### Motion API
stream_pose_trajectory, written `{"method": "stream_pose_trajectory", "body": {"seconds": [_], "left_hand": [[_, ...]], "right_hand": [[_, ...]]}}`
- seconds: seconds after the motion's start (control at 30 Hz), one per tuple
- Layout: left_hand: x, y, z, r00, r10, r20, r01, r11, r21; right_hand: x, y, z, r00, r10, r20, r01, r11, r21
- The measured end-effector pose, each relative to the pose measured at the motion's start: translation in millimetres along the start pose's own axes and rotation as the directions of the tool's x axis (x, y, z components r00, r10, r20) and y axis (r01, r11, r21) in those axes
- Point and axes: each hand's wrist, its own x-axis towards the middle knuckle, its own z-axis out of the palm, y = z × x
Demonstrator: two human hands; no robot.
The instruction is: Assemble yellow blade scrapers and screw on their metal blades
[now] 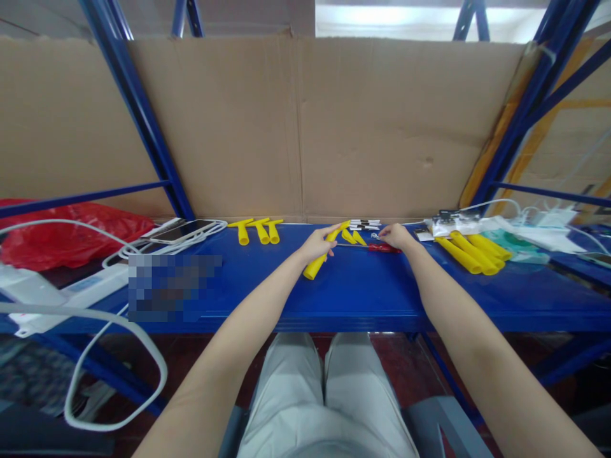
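Note:
My left hand point(319, 245) is closed around a yellow plastic tube point(312, 268), whose open end points toward me. A further yellow piece shows at the tube's far end. My right hand point(394, 235) has its fingertips pinched together at some small silvery parts point(375, 236), probably screws; whether one is between the fingers is hidden. Just below that hand lies a screwdriver with a red handle point(382, 248), its shaft pointing left. Small yellow pieces point(353, 237) lie between my hands, with black-and-white strips point(365, 224) behind them.
Several yellow T-shaped pieces point(262, 232) stand at the back left. Yellow tubes point(470, 253) lie at the right beside clear packaging point(456, 222). A red plastic bag point(71, 232), white cables point(210, 230) and a power strip point(90, 289) occupy the left. Cardboard point(305, 127) walls the back.

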Motion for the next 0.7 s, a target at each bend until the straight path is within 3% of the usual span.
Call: {"method": "stream_pose_trajectory", "body": {"seconds": [0.17,0.43,0.7], "left_hand": [[-0.7,4.1,3.2,0.998,-0.044,0.043,0.052,0.972,-0.229],[1.7,3.8,0.9,0.981,-0.127,0.149,0.178,0.899,-0.401],[-2.1,9.0,-4.2,0.941,-0.092,0.326,0.275,0.769,-0.577]], "right_hand": [[-0.2,-6.7,-1.1,0.999,0.015,0.051,-0.011,0.998,-0.062],[-1.9,-9.8,-2.7,0.997,-0.005,0.076,0.011,0.996,-0.085],[0.6,-16.1,-1.0,0.996,-0.035,0.081,0.043,0.994,-0.099]]}}
